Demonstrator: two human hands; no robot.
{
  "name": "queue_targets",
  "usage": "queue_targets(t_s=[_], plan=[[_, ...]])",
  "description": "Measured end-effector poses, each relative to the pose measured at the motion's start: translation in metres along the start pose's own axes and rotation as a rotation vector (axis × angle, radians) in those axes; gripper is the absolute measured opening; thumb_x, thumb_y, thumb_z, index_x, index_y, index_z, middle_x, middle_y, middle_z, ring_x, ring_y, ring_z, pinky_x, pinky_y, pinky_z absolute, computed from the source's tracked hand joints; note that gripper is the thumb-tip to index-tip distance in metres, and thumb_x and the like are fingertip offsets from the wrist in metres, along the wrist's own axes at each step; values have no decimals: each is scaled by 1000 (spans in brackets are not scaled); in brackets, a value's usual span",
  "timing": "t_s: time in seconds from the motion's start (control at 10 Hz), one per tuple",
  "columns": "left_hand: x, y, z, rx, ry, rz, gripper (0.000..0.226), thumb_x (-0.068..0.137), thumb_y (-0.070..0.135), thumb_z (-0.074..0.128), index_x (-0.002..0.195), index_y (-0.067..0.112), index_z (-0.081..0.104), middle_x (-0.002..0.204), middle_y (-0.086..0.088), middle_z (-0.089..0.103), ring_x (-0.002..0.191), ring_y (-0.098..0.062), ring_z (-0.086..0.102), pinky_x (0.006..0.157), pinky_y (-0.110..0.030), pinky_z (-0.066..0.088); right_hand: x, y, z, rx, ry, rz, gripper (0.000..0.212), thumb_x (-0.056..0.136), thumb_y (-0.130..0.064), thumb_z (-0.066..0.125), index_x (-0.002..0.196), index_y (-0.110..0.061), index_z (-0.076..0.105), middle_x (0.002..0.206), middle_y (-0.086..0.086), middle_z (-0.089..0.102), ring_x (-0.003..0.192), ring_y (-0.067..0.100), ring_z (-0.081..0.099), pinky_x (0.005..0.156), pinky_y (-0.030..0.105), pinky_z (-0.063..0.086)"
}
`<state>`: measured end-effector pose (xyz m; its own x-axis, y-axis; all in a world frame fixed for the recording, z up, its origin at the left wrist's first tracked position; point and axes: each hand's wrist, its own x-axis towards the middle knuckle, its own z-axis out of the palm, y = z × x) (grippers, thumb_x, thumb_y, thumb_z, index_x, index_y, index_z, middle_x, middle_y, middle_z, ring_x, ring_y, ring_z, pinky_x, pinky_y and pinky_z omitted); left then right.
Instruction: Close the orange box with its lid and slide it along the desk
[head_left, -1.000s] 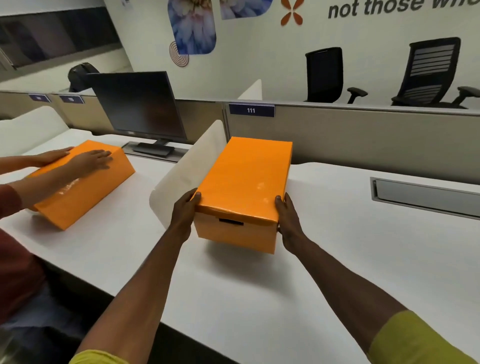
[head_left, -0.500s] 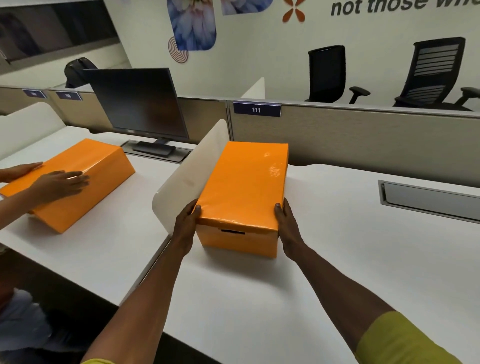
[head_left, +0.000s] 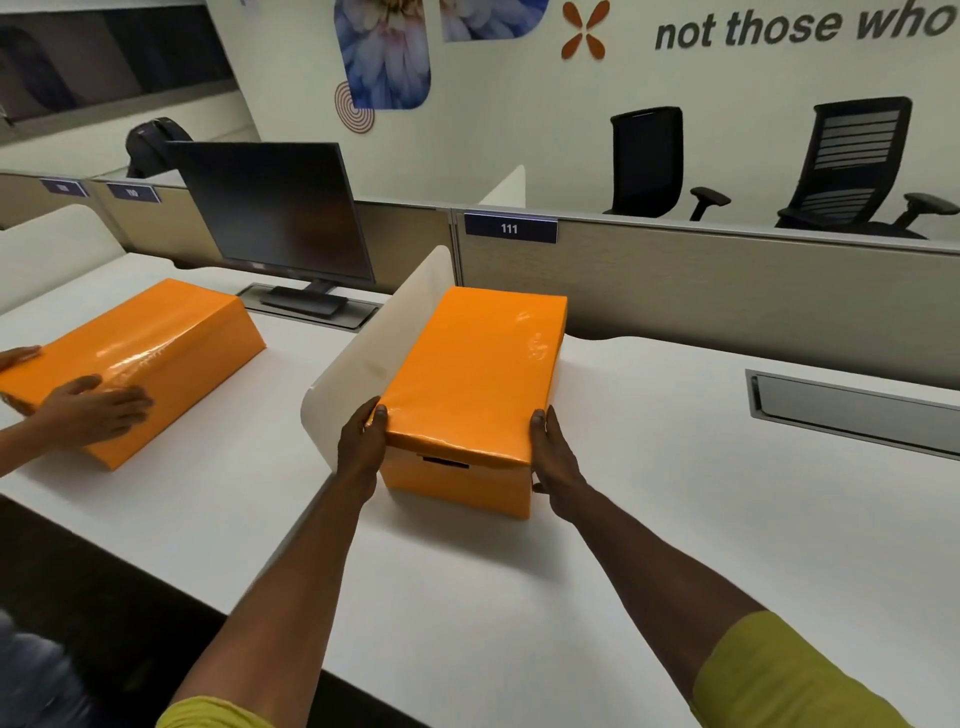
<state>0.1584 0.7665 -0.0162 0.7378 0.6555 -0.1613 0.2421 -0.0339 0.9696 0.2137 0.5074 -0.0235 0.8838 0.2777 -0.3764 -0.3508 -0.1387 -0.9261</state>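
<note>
Orange box sits on the white tabletop, just beside the white divider panel, with its lid on top. We press our left hand against the near left corner and our right hand against the near right side, so our grip is clamped on it from both sides. Another person's hands rest on a second orange box to the left, near a monitor.

The orange box sits lidded on the desk, just right of a white divider. The left hand and right hand press its near corners, fingers against the lid.
</note>
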Motion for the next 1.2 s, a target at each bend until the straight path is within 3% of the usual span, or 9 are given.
queue_targets(t_s=[0.3, 0.5, 0.8, 0.9, 1.0, 1.1, 1.2], plan=[[-2, 1, -6, 61, -2, 15, 45, 110, 31, 47, 151, 14, 52, 155, -17, 52, 141, -38, 48, 119, -54, 42, 1, 1, 9, 3, -21, -18, 72, 94, -72, 28, 157, -45, 4, 160, 7, 33, 136, 40, 43, 103, 62, 44], [6, 8, -13, 77, 7, 38, 47, 110, 34, 46, 153, 15, 49, 156, -17, 51, 141, -39, 48, 118, -54, 42, 3, -3, 16, 25, -55, -49, 73, 93, -72, 30, 156, -45, 5, 159, 5, 35, 131, 38, 47, 91, 53, 49], [14, 1, -17, 255, 6, 67, 49, 111, 37, 43, 153, 14, 45, 151, -21, 51, 138, -42, 50, 113, -54, 45, 11, 6, 22, -89, -58, -52, 76, 93, -73, 27, 158, -42, 2, 162, 9, 30, 136, 39, 44, 110, 59, 39], [12, 7, -13, 458, 85, 155, 49, 109, 33, 48, 151, 8, 47, 151, -24, 51, 139, -44, 49, 115, -56, 43, 10, -2, 15, -241, -10, -96, 80, 93, -73, 26, 159, -35, 3, 163, 10, 29, 141, 38, 39, 112, 55, 34], [0, 28, -7, 659, 156, 334, 54, 103, 31, 61, 150, 6, 49, 150, -24, 51, 141, -43, 46, 114, -56, 44, 9, -20, -5, -509, 133, -264, 85, 93, -71, 32, 160, -24, 11, 163, 11, 28, 145, 35, 33, 115, 52, 29], [-11, 44, 5, 738, 118, 523, 59, 101, 31, 64, 151, 5, 49, 151, -24, 51, 142, -43, 46, 116, -56, 43, 7, -38, -28, -685, 211, -368, 88, 92, -72, 37, 160, -22, 12, 164, 11, 25, 148, 33, 28, 116, 53, 27], [-19, 85, 36, 807, 10, 733, 65, 100, 35, 64, 155, 7, 44, 157, -23, 47, 151, -41, 38, 123, -57, 36, 4, -79, -65, -872, 432, -596, 88, 92, -68, 44, 159, -20, 14, 165, 16, 19, 149, 35, 22, 113, 55, 30]])
